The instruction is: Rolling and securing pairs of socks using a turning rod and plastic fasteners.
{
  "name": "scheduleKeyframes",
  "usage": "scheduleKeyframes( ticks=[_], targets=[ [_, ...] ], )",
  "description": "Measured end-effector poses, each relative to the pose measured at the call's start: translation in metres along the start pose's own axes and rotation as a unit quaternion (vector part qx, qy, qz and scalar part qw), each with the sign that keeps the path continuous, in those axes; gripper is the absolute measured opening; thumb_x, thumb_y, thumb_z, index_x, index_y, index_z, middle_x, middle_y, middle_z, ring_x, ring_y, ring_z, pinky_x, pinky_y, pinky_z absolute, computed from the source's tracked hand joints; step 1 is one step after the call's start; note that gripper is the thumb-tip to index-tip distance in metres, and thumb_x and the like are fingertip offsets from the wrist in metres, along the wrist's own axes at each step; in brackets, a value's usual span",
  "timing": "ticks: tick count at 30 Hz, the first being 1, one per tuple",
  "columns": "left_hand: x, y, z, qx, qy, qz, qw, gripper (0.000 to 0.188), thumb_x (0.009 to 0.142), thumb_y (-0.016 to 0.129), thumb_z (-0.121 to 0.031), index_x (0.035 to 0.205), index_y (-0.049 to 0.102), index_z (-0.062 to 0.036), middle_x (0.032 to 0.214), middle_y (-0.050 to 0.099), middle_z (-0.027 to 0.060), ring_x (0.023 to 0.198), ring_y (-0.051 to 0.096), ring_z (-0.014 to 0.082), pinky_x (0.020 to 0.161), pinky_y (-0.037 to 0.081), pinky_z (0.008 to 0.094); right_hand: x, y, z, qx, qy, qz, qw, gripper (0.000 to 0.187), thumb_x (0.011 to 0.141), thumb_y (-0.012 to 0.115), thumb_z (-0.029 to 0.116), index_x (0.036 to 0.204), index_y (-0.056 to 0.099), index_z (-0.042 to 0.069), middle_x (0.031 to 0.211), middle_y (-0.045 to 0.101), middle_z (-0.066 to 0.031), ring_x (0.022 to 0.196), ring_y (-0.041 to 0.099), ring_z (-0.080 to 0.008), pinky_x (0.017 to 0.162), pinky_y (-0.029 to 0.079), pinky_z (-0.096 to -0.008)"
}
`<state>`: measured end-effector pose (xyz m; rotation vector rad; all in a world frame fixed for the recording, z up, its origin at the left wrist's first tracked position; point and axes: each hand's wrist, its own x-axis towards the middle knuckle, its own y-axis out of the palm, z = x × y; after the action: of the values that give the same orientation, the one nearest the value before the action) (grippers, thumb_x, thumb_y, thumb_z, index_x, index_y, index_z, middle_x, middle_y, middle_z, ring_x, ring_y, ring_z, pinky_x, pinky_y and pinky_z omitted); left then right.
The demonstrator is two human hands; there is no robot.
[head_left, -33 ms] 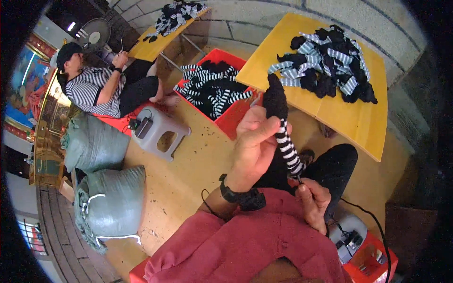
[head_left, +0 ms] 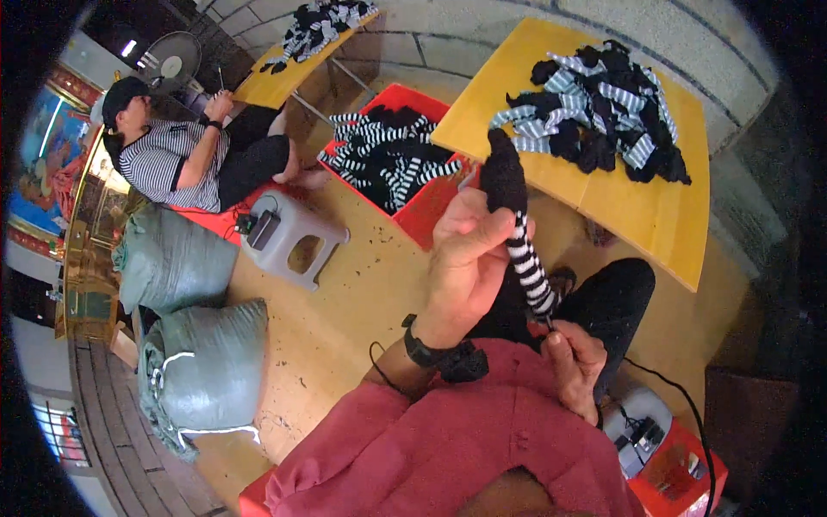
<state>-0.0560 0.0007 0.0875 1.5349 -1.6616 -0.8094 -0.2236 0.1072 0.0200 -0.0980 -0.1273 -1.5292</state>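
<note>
Upright in front of me is a sock-like knitted piece (head_left: 531, 271), black at the top with black-and-white stripes below. My left hand (head_left: 472, 250) pinches it between thumb and fingers where the black meets the stripes. Just under its striped end, my right hand (head_left: 575, 364) is closed round a thin dark rod (head_left: 549, 324). The rod's upper end meets the knit, and I cannot tell how far it goes in. Beyond my left hand stands a red bin (head_left: 431, 215) heaped with striped knitted pieces (head_left: 398, 155).
A yellow table (head_left: 637, 220) at the right carries a pile of black and grey-striped pieces (head_left: 603, 112). Left are a grey stool (head_left: 297, 228), stuffed sacks (head_left: 211, 370) and a seated person (head_left: 177, 159) by another yellow table (head_left: 276, 82). A black cable (head_left: 680, 392) runs at lower right.
Hardly anything differs. The view has shifted slightly; both hands keep their hold on the knitted piece and the rod.
</note>
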Motion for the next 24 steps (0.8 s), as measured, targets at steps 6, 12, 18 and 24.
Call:
scheduleKeyframes(
  ticks=[6, 12, 18, 24],
  targets=[
    [0.006, 0.005, 0.005, -0.022, 0.002, 0.041, 0.999, 0.022, 0.077, 0.063, 0.0, 0.093, 0.05, -0.008, 0.088, 0.056, 0.0042, 0.08, 0.054, 0.0167, 0.072, 0.044, 0.0281, 0.004, 0.007, -0.008, 0.062, 0.025, -0.045, 0.997, 0.014, 0.085, 0.058, 0.009, 0.092, 0.063, -0.002, 0.078, 0.066, -0.0073, 0.056, 0.051, -0.0068, 0.052, 0.041, -0.0216],
    [0.003, 0.005, 0.006, 0.004, 0.012, 0.069, 0.998, 0.024, 0.074, 0.064, 0.005, 0.087, 0.049, -0.0075, 0.088, 0.056, 0.0052, 0.077, 0.053, 0.0159, 0.07, 0.044, 0.0276, 0.007, 0.005, -0.005, 0.025, 0.005, -0.019, 1.0, 0.015, 0.085, 0.058, 0.011, 0.091, 0.063, -0.001, 0.077, 0.066, -0.0077, 0.056, 0.051, -0.0071, 0.052, 0.041, -0.0225],
    [0.007, 0.005, -0.004, 0.033, -0.003, 0.132, 0.991, 0.027, 0.071, 0.063, 0.01, 0.087, 0.049, -0.005, 0.087, 0.054, 0.0057, 0.083, 0.054, 0.0165, 0.076, 0.044, 0.0285, 0.008, -0.002, 0.007, 0.048, -0.019, -0.057, 0.997, 0.015, 0.085, 0.059, 0.011, 0.092, 0.064, -0.001, 0.071, 0.062, -0.0037, 0.057, 0.05, -0.0066, 0.051, 0.039, -0.022],
    [-0.001, 0.01, -0.002, 0.211, 0.039, 0.112, 0.97, 0.024, 0.081, 0.061, 0.001, 0.103, 0.05, 0.0012, 0.1, 0.056, 0.0059, 0.091, 0.052, 0.0093, 0.078, 0.043, 0.0239, 0.006, -0.005, 0.011, 0.065, 0.03, -0.042, 0.997, 0.012, 0.085, 0.058, 0.007, 0.092, 0.064, -0.001, 0.069, 0.06, -0.0028, 0.057, 0.05, -0.0063, 0.052, 0.04, -0.022]
  ],
)
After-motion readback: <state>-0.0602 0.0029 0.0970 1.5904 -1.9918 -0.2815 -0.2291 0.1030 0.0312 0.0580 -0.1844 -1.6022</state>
